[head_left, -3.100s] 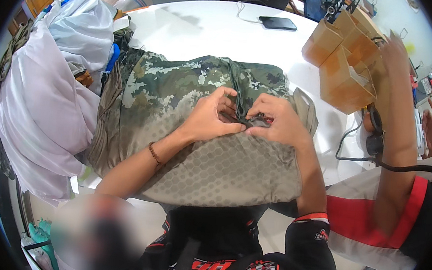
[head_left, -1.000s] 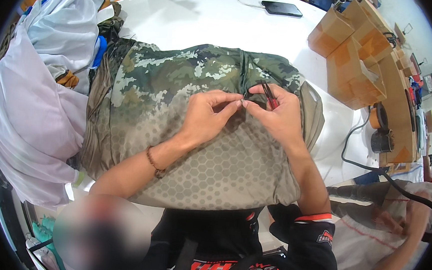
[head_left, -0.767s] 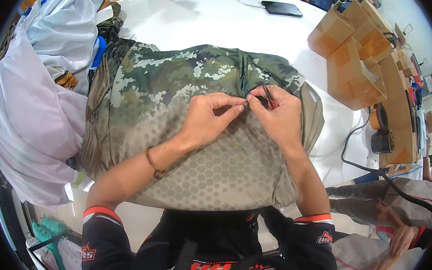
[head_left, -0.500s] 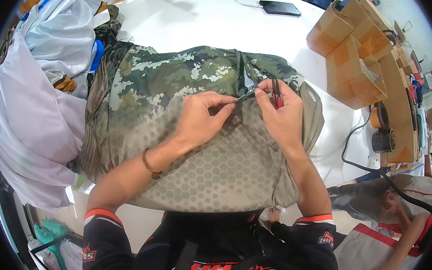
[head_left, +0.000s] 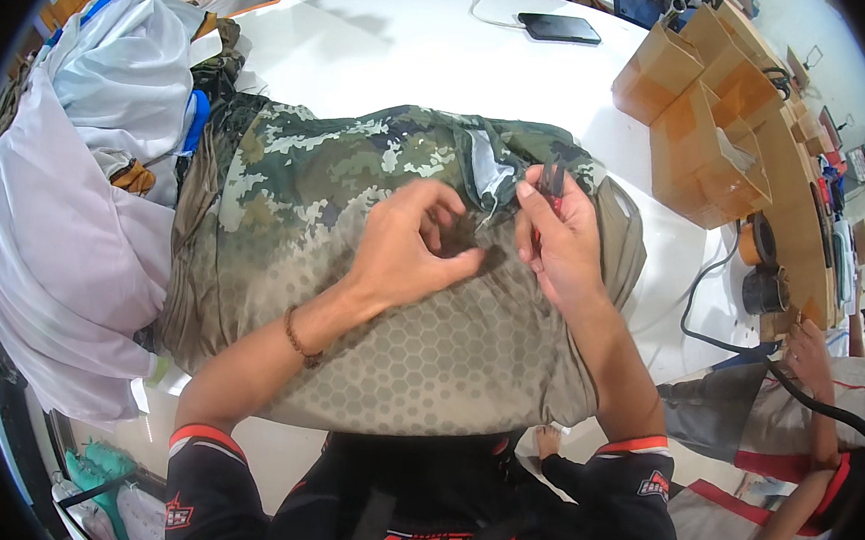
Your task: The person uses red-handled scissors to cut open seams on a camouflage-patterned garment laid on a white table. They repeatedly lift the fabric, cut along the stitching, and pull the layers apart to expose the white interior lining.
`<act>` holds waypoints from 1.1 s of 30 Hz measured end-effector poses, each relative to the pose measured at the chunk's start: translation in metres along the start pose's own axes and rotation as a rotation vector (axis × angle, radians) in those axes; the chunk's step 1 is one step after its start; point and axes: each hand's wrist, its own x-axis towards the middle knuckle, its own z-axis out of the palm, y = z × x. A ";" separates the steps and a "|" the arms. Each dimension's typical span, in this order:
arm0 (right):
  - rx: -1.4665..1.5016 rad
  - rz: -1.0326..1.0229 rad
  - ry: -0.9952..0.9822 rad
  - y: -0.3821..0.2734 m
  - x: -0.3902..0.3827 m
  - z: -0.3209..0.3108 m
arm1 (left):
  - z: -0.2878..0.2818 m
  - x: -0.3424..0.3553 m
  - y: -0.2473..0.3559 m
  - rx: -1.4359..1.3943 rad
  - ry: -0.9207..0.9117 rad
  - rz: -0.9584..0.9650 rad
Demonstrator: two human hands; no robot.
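A camouflage garment (head_left: 346, 354), dark green at the far side and tan with a hexagon pattern nearer me, lies over the table edge in front of me. My left hand (head_left: 405, 236) hovers over its middle with thumb and fingers apart and nothing between them. My right hand (head_left: 567, 237) holds small thread snips (head_left: 553, 181) with dark blades pointing away from me and a bit of red showing. Its thumb and forefinger are beside a turned-out edge, where pale lining (head_left: 485, 163) shows. A loose light thread end (head_left: 486, 219) hangs between the hands.
White and camouflage garments (head_left: 88, 176) are heaped at the left. On the white table (head_left: 367, 55) lies a phone (head_left: 560, 28) with a cable. Open cardboard boxes (head_left: 706, 164), tape rolls (head_left: 764, 288) and a black cord (head_left: 697, 289) are at the right, near a co-worker's arm (head_left: 815, 372).
My left hand has let go of the garment edge and its fingers have spread. The edge has opened, showing more lining. The co-worker's hand has risen toward the table.
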 end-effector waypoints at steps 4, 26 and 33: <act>-0.163 -0.099 -0.038 0.004 -0.001 0.007 | 0.000 0.010 -0.002 0.029 0.169 0.301; -0.433 -0.236 -0.021 0.004 -0.009 0.014 | 0.012 0.007 -0.013 -0.151 -0.008 -0.034; -0.619 -0.374 0.038 0.004 -0.008 0.014 | 0.003 0.009 -0.027 -0.657 -0.300 0.000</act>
